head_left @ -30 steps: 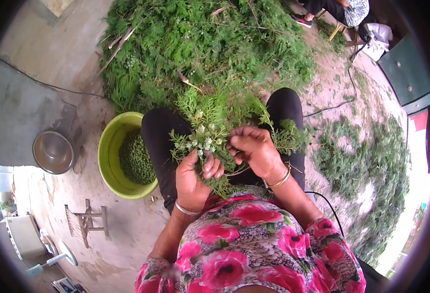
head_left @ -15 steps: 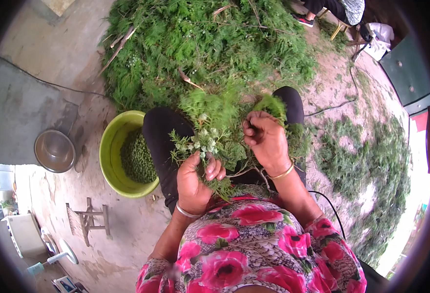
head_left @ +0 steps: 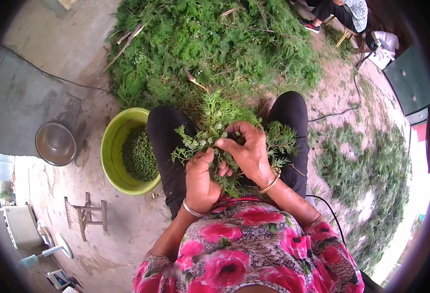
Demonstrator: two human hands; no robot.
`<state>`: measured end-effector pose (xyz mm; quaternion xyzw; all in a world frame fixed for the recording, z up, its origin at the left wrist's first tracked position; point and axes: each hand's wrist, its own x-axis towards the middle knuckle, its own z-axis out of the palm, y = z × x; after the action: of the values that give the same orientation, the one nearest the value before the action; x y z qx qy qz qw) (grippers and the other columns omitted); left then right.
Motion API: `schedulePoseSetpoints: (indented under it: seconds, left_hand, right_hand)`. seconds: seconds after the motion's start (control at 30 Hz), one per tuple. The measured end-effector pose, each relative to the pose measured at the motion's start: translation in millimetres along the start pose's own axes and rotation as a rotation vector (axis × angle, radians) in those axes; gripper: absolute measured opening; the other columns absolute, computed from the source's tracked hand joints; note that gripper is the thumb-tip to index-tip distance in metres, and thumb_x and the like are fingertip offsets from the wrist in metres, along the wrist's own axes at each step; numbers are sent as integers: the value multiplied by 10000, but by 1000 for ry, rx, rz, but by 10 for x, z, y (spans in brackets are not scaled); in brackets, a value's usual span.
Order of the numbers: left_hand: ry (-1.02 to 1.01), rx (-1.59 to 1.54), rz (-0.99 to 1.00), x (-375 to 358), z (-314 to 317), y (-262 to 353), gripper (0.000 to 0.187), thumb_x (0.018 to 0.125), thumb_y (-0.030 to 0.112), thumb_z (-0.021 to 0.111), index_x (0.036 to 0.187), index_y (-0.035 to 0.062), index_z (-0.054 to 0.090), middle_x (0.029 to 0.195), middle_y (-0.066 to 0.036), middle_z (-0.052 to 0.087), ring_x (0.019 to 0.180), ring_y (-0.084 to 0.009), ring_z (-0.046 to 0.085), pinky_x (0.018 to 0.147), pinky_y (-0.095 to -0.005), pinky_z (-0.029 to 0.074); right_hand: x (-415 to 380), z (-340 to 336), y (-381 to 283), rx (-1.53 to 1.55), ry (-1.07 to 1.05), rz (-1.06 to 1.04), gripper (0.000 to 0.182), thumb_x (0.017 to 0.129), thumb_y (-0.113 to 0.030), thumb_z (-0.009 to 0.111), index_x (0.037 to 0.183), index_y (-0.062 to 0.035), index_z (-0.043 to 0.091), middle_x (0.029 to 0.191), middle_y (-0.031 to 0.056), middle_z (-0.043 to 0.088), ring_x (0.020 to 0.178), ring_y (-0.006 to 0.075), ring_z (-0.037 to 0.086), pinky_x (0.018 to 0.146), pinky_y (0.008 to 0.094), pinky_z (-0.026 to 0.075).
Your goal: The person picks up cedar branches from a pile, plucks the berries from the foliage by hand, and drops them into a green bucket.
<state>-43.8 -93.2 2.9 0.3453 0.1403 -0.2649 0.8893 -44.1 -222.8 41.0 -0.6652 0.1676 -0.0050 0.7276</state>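
Observation:
My left hand (head_left: 202, 183) is closed round the lower part of an evergreen sprig (head_left: 215, 115) with flat, scaly leaves and pale green cones. The sprig stands up between my knees. From the right, my right hand (head_left: 251, 154) reaches in, thumb and forefinger pinched together on the sprig among its cones. What exactly lies between those fingertips is hidden. More green foliage (head_left: 281, 139) rests on my lap beside my right hand. To the left of my knee stands a yellow-green basin (head_left: 108, 161) holding many small green cones (head_left: 139, 154).
A large heap of cut evergreen branches (head_left: 215, 44) lies ahead. More scattered foliage (head_left: 366, 166) covers the floor at right. A metal bowl (head_left: 55, 144) and small wooden stool (head_left: 85, 217) stand at left. Another person's leg (head_left: 325, 12) shows at top right. A cable (head_left: 339, 113) crosses the floor.
My right hand has moved left and in to the sprig; before, it was apart from it, near my right knee with some foliage. My left hand keeps holding the sprig.

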Motion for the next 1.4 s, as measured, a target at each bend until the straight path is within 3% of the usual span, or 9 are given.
schedulePoseSetpoints:
  seconds: [0.2, 0.3, 0.4, 0.57, 0.7, 1.0, 1.13, 1.2, 1.4]
  left_hand:
    - [-89, -51, -44, -50, 21, 56, 163, 915, 178, 471, 850, 31, 497, 658, -73, 480, 583, -164, 446, 612, -352, 407]
    - [-173, -62, -89, -42, -6, 79, 184, 915, 193, 451, 836, 32, 493, 638, -61, 461, 577, -154, 422, 609, -342, 377]
    - [-203, -240, -143, 53, -205, 47, 195, 910, 211, 453, 834, 36, 497, 618, -47, 451, 565, -150, 398, 600, -328, 352]
    - [-183, -268, -145, 90, -222, 20, 200, 903, 238, 468, 852, 50, 513, 611, -40, 462, 566, -154, 399, 607, -325, 342]
    - [-158, -249, -151, 107, -171, 11, 210, 909, 246, 467, 877, 45, 521, 628, -44, 474, 586, -158, 423, 624, -332, 357]
    - [-122, -80, -138, 76, -30, 16, 253, 927, 270, 423, 949, 44, 535, 636, 14, 432, 563, -100, 380, 635, -276, 350]
    - [-246, -160, -161, 115, -168, 31, 201, 912, 222, 447, 899, 33, 513, 639, -43, 466, 589, -142, 409, 634, -327, 361]
    - [-235, -292, -156, 128, -209, 11, 199, 909, 223, 452, 901, 33, 512, 636, -42, 462, 588, -140, 401, 626, -323, 354]
    - [-71, -233, -115, 106, -86, -4, 152, 908, 185, 498, 888, 35, 514, 669, -55, 482, 605, -169, 431, 672, -372, 404]
  right_hand:
    - [157, -167, 214, 190, -153, -12, 92, 795, -2, 640, 819, 59, 575, 624, 53, 560, 427, 82, 476, 355, 217, 367]
    - [166, -239, 221, 648, -186, 218, 75, 814, -23, 625, 826, 46, 597, 642, 50, 532, 508, 84, 453, 387, 204, 320]
    - [272, -473, 210, 871, -271, 185, 100, 839, -54, 533, 877, 35, 557, 669, 76, 520, 527, 124, 437, 409, 205, 312]
    - [110, -489, 174, 753, -175, 342, 232, 801, -84, 405, 938, 44, 542, 758, 124, 555, 614, 173, 508, 441, 226, 367]
    - [1, -309, 366, 548, -196, 298, 142, 831, -72, 652, 816, 59, 599, 654, 65, 577, 520, 99, 520, 399, 192, 349]
    - [67, -123, 314, 406, -239, 214, 153, 860, -62, 596, 807, 80, 570, 661, 138, 627, 496, 198, 619, 408, 264, 501]
    - [122, -213, 449, 581, -215, 288, 143, 883, -83, 553, 838, 53, 563, 630, 96, 554, 498, 138, 526, 399, 196, 385]
    - [137, -290, 449, 1096, -108, 407, 128, 875, -75, 542, 858, 49, 570, 672, 80, 544, 536, 113, 480, 406, 180, 319]
    - [4, -266, 325, 653, -141, 232, 103, 839, -51, 594, 884, 42, 602, 664, 61, 572, 499, 81, 467, 394, 184, 307]
